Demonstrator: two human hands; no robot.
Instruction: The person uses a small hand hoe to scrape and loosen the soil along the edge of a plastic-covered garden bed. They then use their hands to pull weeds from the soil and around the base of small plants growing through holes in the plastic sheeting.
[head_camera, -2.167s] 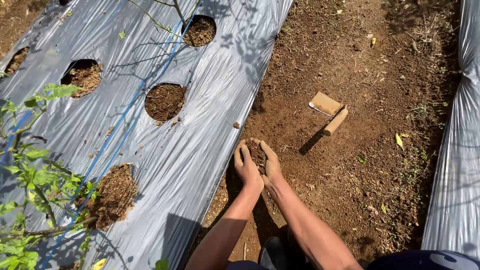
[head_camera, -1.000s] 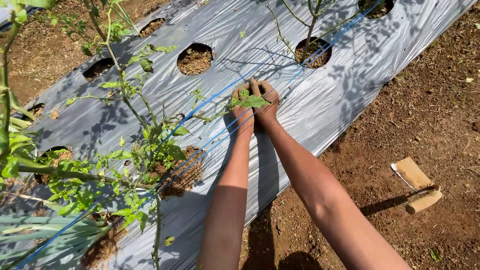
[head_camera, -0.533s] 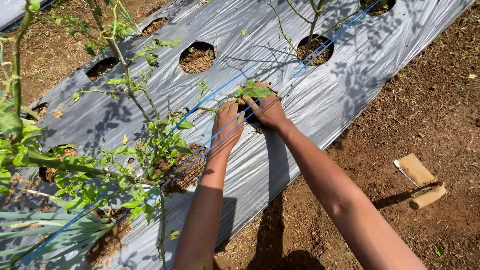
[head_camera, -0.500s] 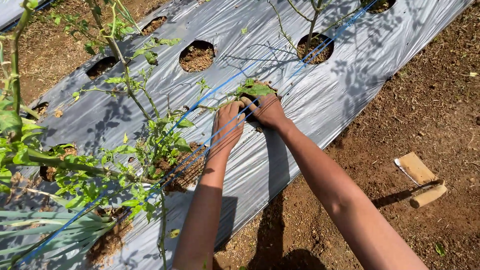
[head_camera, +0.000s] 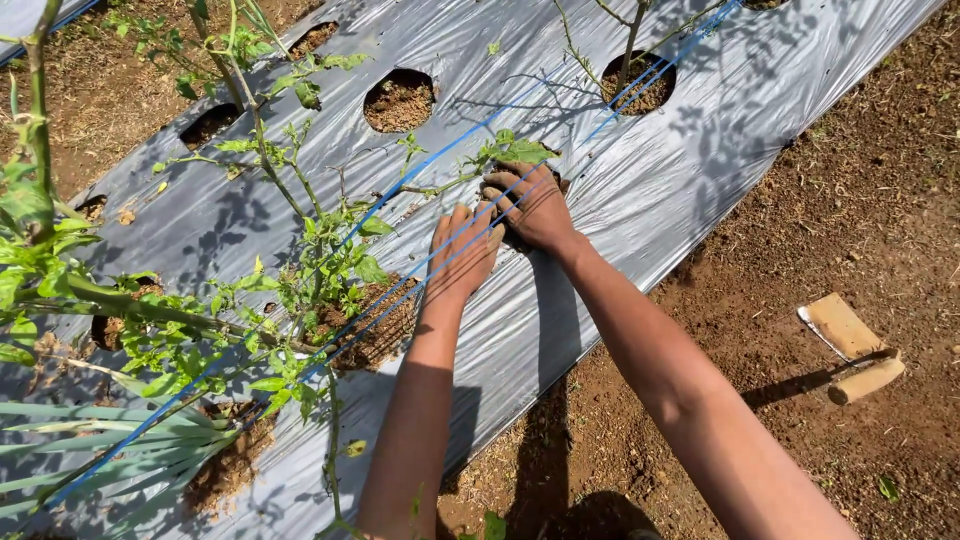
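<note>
Both hands have come up from the bare soil onto the plastic sheet (head_camera: 640, 200). Left hand (head_camera: 462, 255) lies flat with fingers spread, empty. Right hand (head_camera: 535, 205) curls over a planting hole beside the leafy sprig (head_camera: 515, 150), beneath the blue strings (head_camera: 400, 200).

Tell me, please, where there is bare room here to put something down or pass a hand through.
Bare dirt path lies open between the silver plastic sheet and the small hoe. Bare sheet also shows between the far planting holes. It is crowded where the left hand and right hand work: blue strings and leafy stems cross there.
</note>
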